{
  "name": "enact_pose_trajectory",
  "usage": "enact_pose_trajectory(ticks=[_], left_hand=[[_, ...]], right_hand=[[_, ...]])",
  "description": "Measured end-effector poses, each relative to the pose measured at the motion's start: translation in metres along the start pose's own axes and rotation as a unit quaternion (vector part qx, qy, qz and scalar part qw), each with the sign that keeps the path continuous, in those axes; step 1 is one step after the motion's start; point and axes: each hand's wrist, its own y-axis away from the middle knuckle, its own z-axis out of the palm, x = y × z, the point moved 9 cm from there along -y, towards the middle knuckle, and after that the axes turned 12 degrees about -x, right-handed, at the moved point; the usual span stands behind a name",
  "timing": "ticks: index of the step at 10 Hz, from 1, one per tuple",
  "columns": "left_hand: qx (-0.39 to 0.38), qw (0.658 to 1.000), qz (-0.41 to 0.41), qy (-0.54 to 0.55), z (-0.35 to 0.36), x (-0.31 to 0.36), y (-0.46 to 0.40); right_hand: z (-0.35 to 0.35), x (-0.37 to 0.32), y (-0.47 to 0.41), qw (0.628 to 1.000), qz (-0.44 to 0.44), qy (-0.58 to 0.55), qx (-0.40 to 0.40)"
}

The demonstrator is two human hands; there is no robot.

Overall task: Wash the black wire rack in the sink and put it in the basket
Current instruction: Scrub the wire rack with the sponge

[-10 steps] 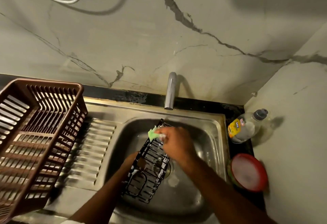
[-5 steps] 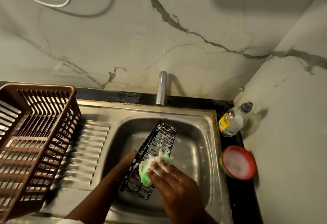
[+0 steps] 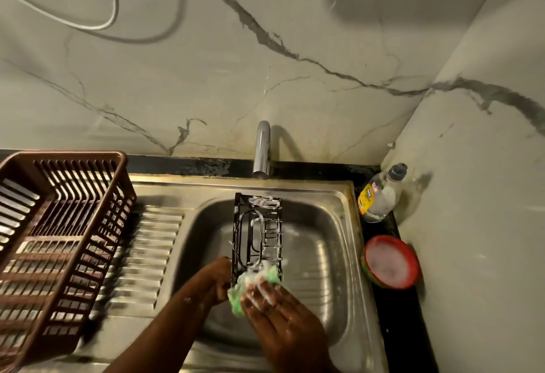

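The black wire rack (image 3: 257, 229) stands on end in the steel sink (image 3: 324, 243), streaked with white suds. My left hand (image 3: 219, 279) grips its lower left edge. My right hand (image 3: 277, 310) holds a soapy green sponge (image 3: 250, 284) against the rack's near end, fingers foamy. The brown plastic basket (image 3: 59, 243) sits on the drainboard at the left and holds nothing.
The tap spout (image 3: 262, 151) hangs over the sink's back edge, with no water visibly running. A dish soap bottle (image 3: 379, 195) and a red tub of soapy paste (image 3: 390, 262) stand on the black counter at the right, against the marble wall.
The rack has turned from a leftward slant to nearly straight up. My right hand with the sponge came down from the rack's far end to its near end.
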Motion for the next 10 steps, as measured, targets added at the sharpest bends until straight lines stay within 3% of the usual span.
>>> enact_pose_trajectory(ticks=[1, 2, 3, 4, 5, 6, 7, 8, 10], left_hand=[[0.003, 1.000, 0.026, 0.011, 0.024, 0.012, 0.019], [0.055, 0.998, 0.043, 0.002, 0.027, 0.014, 0.032], [0.087, 0.994, 0.061, -0.010, 0.019, 0.016, 0.037], [0.126, 0.988, 0.087, -0.033, 0.018, 0.029, 0.055], [0.167, 0.974, 0.095, -0.124, 0.012, 0.039, 0.061], [0.208, 0.940, 0.088, -0.256, 0.004, 0.041, 0.062], [0.229, 0.921, 0.076, -0.307, 0.001, 0.036, 0.061], [0.231, 0.920, 0.092, -0.302, 0.014, 0.033, 0.071], [0.149, 0.939, 0.184, -0.247, 0.049, 0.034, 0.084]], right_hand=[[0.010, -0.003, 0.026, 0.998, -0.009, -0.021, -0.059], [-0.004, 0.057, 0.043, 0.952, 0.211, -0.217, -0.039], [0.008, 0.125, 0.077, 0.784, 0.490, -0.376, 0.059], [0.015, 0.162, 0.081, 0.629, 0.591, -0.482, 0.154], [0.005, 0.176, 0.067, 0.654, 0.580, -0.460, 0.156], [-0.009, 0.170, 0.041, 0.785, 0.512, -0.338, 0.088], [0.030, 0.147, 0.010, 0.824, 0.459, -0.331, -0.030], [0.085, 0.129, -0.015, 0.823, 0.462, -0.308, -0.117], [0.152, 0.135, -0.056, 0.769, 0.533, -0.326, -0.137]])
